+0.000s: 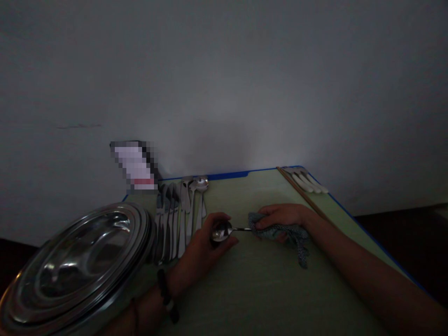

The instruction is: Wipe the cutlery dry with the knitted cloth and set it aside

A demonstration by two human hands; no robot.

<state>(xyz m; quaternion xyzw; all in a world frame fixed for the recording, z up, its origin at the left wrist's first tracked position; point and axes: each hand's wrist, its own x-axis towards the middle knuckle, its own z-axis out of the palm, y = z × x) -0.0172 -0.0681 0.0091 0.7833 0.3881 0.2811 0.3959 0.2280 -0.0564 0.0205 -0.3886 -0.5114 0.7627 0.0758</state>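
Observation:
A metal spoon (221, 230) is held level above the table between my two hands. My left hand (206, 242) curls around its bowl, with thumb and fingers at the rim. On the handle side, my right hand (280, 219) grips a grey-blue checked cloth (297, 235) wrapped over the handle's end, so that end is hidden. A loose corner of the cloth hangs below the right hand. Just left of my left hand lies a row of metal cutlery, with knives (170, 219) and spoons (202, 184) side by side.
Stacked oval metal trays (140, 219) stand at the left of the pale green table (245, 289). Wooden chopsticks (297, 186) and white-handled forks (308, 182) lie at the back right. A blurred-out phone-like object (135, 165) leans near the wall (224, 84) behind the table.

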